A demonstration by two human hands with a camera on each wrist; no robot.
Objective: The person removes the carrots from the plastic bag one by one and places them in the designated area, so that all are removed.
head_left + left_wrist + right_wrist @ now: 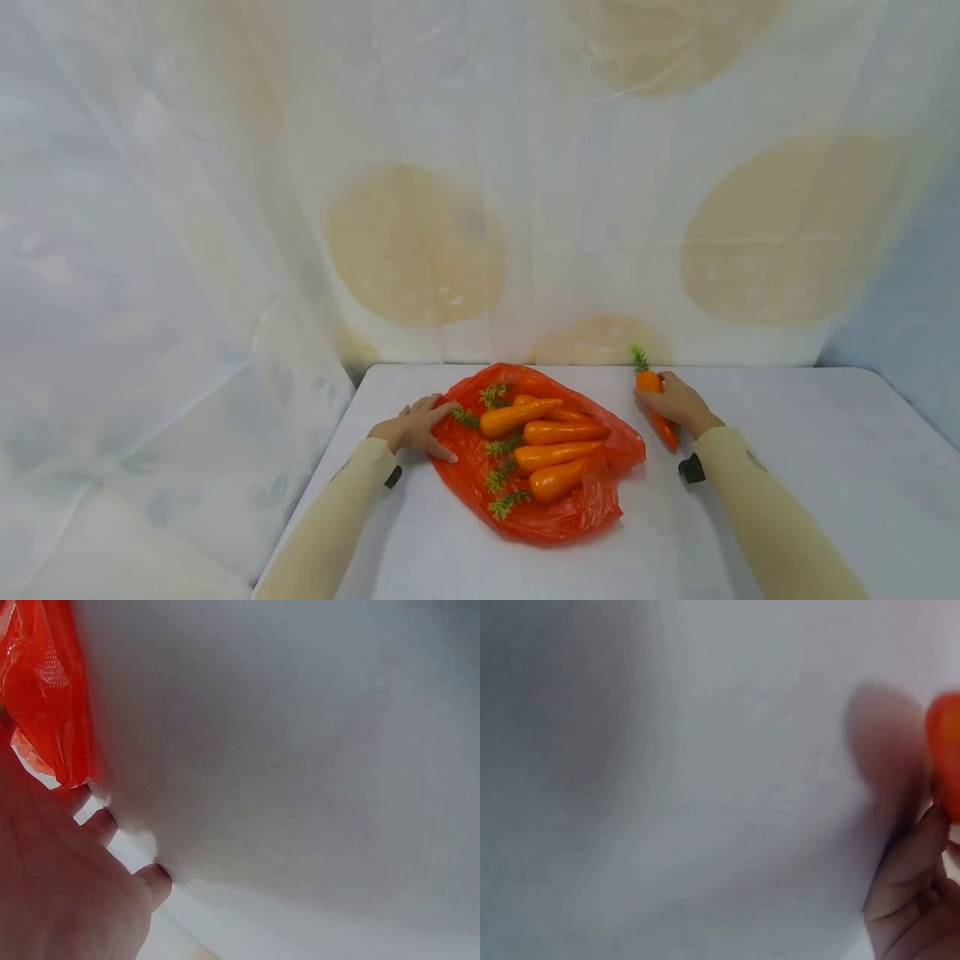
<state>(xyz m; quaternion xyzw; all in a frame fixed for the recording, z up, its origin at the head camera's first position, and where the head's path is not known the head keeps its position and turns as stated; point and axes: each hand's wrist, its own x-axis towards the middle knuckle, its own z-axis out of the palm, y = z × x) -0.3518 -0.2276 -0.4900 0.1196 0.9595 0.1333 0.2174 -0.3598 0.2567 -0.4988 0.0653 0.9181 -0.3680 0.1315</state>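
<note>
The step in hand seems to be handling a single carrot by itself: the right hand is gripping it round its thick end, just right of the red bag, near the far edge of the white table and a little right of that edge's middle. Its green top is pointing toward the far edge; whether the carrot is resting on the table or hanging slightly above it, I cannot tell. The left hand is spreading over the bag's left margin, thumb and forefinger standing apart, gripping nothing that I can make out. In my judgement, the next move is calling for a steady hold on that carrot while the left hand is steadying the thin plastic, which could be sliding or bunching. Counting up, I am finding six carrots: one in the right hand, and five other carrots lying on the bag, their tips pointing toward the table's right edge. One bag is carrying them, lying nearer the far left corner than the far right.
</note>
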